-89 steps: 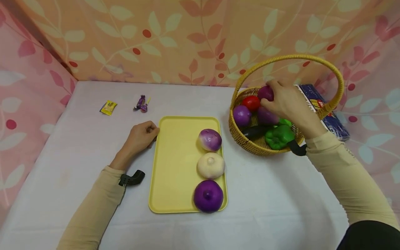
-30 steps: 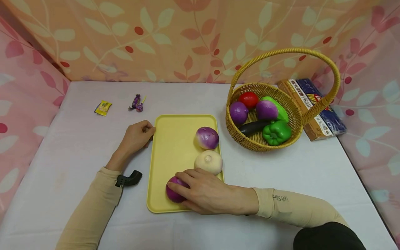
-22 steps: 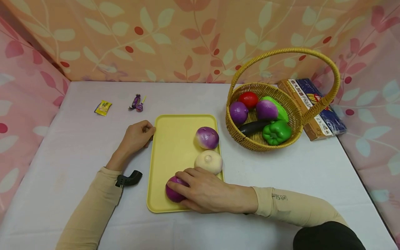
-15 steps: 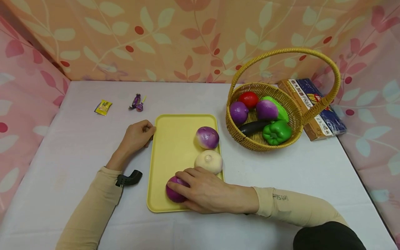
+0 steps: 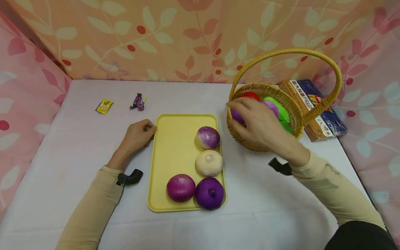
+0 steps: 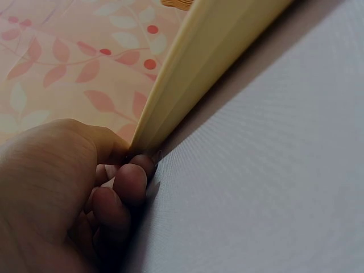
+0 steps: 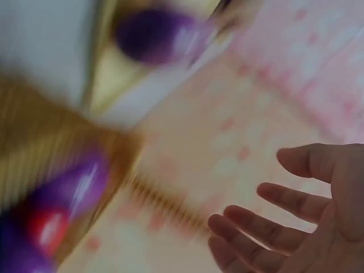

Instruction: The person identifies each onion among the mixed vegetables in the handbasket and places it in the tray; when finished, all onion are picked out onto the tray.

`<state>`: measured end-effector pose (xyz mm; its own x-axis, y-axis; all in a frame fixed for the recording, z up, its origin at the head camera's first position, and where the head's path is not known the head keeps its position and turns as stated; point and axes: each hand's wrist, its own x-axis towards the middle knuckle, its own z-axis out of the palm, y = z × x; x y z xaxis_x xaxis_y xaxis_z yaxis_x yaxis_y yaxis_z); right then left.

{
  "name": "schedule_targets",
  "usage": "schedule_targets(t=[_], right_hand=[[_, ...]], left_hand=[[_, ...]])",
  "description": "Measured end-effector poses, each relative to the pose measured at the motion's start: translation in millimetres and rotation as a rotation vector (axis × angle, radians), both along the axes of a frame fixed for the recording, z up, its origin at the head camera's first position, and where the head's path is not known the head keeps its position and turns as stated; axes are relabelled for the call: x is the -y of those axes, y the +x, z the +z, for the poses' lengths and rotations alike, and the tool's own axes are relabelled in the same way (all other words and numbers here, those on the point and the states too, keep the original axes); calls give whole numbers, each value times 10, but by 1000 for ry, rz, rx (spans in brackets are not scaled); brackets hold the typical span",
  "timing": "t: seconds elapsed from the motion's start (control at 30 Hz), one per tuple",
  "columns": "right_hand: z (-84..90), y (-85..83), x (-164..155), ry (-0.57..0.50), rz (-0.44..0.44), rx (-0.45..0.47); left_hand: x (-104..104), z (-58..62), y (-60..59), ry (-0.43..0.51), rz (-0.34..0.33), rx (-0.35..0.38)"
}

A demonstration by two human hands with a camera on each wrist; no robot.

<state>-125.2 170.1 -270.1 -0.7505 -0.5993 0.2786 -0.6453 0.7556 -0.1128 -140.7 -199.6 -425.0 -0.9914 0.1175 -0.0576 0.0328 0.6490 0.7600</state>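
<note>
My left hand (image 5: 138, 136) is at the left edge of the yellow tray (image 5: 170, 146). In the left wrist view its thumb and curled fingers pinch the tray's rim (image 6: 176, 96). Over the wicker basket (image 5: 281, 90) my right hand (image 5: 260, 119) hovers with spread fingers, and the right wrist view shows nothing in it. Beneath it lie a purple round vegetable (image 5: 236, 115), a red tomato (image 5: 251, 95) and a green vegetable (image 5: 280, 108), partly hidden. On the tray sit a red onion (image 5: 181, 188), a dark purple round vegetable (image 5: 209, 193), a cream-white one (image 5: 209, 163) and a purple-white turnip (image 5: 208, 137).
The basket's tall arched handle (image 5: 287, 51) rises over the right hand. Behind the basket to the right lies a pasta box (image 5: 315, 107). A yellow candy packet (image 5: 104, 106) and purple-wrapped sweets (image 5: 138, 101) lie at the back left. Patterned curtains (image 5: 200, 41) enclose the table.
My right hand took the red onion from the basket, set it on the tray left of the dark purple vegetable, let go and moved back over the basket. My left hand stayed at the tray's edge.
</note>
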Motion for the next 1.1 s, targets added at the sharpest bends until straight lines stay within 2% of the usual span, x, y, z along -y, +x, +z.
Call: schedule_targets(t=[0.1, 0.2, 0.3, 0.4, 0.5, 0.63, 0.77, 0.93, 1.1], right_hand=[[107, -323, -273, 69, -175, 91], [88, -592, -509, 161, -299, 189], [9, -765, -682, 272, -368, 319], [-71, -850, -787, 353, -388, 445], [-138, -884, -856, 374, -365, 506], [-192, -898, -907, 357, -320, 531], [-169, -888, -897, 355, -318, 535], [-6, -793, -831, 307, -370, 477], [160, -478, -683, 148, -404, 327]], left_hand=[[1, 1, -6, 2, -5, 2], [3, -3, -6, -1, -7, 8], [4, -11, -5, 1, -6, 15], [-4, -17, -3, 6, -5, 20], [-13, -17, -2, 9, -8, 15], [-15, -11, 4, 8, -7, 15], [-11, -8, 5, 2, -6, 14], [-3, -9, 2, 2, -6, 13], [4, 8, -3, 4, -6, 12]])
